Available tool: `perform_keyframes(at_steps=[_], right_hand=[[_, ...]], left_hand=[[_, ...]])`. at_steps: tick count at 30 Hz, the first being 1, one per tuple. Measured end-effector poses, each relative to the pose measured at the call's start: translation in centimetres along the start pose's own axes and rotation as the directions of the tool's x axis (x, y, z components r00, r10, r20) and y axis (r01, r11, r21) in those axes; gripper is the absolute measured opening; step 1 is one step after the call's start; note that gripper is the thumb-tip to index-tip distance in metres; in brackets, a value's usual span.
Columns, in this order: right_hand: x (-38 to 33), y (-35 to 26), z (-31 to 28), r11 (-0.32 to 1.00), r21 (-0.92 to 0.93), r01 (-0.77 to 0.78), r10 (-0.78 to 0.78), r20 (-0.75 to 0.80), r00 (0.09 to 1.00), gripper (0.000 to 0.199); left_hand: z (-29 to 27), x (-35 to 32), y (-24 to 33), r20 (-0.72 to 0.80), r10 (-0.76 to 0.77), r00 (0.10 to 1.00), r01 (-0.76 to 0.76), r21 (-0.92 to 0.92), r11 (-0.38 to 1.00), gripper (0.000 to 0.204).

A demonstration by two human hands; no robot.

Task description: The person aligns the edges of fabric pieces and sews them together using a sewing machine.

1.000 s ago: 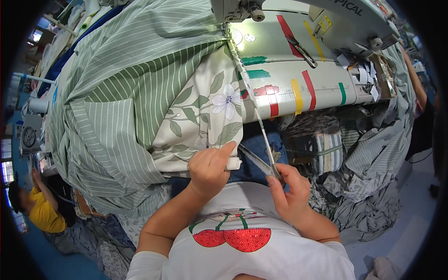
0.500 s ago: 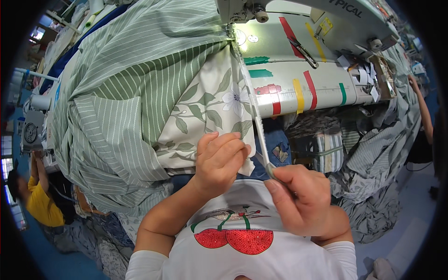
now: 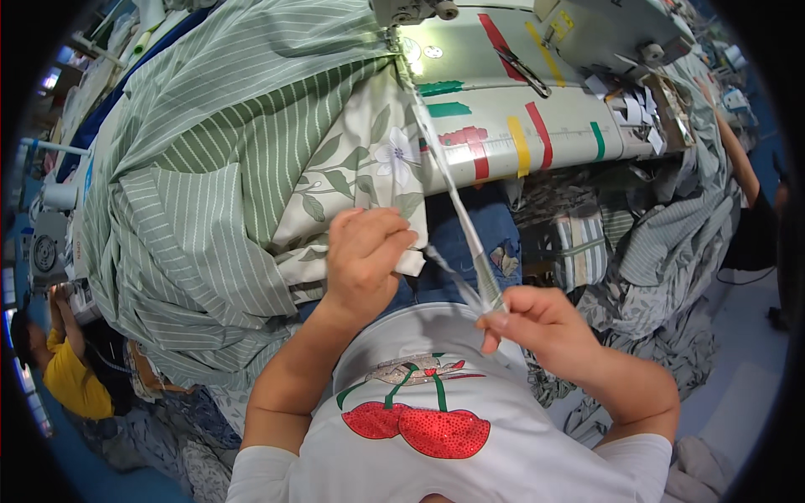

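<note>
The right hand (image 3: 537, 323) pinches a pale strip (image 3: 453, 189) between thumb and fingers; the strip runs taut down from the needle area of the sewing machine (image 3: 411, 10). The left hand (image 3: 365, 260) rests at the lower edge of the floral fabric (image 3: 335, 184), fingers curled together; their grip cannot be confirmed. Striped fabric (image 3: 189, 214) lies bunched at left. Strip and floral fabric meet near the needle; below it they separate, so this length appears unsewn. Finished stitching cannot be distinguished.
</note>
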State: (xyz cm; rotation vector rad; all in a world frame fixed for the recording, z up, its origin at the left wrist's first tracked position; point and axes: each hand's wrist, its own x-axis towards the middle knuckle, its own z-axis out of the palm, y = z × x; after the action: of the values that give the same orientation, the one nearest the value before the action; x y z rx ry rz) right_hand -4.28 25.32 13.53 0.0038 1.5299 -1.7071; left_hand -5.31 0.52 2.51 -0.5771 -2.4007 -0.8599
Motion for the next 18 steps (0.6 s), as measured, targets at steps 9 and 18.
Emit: perform_keyframes(at_steps=[9, 18], right_hand=[[-0.7, 3.8, 0.5, 0.989, 0.136, 0.067, -0.052, -0.11, 0.993, 0.019], [1.0, 7.1, 0.0, 0.989, 0.106, 0.107, -0.087, -0.183, 0.979, 0.018]], left_hand=[[0.1, -0.1, -0.5, -0.052, 0.006, 0.999, -0.007, -0.002, 1.0, 0.017], [0.1, -0.4, -0.7, -0.06, 0.014, 0.998, -0.015, -0.005, 1.0, 0.019]])
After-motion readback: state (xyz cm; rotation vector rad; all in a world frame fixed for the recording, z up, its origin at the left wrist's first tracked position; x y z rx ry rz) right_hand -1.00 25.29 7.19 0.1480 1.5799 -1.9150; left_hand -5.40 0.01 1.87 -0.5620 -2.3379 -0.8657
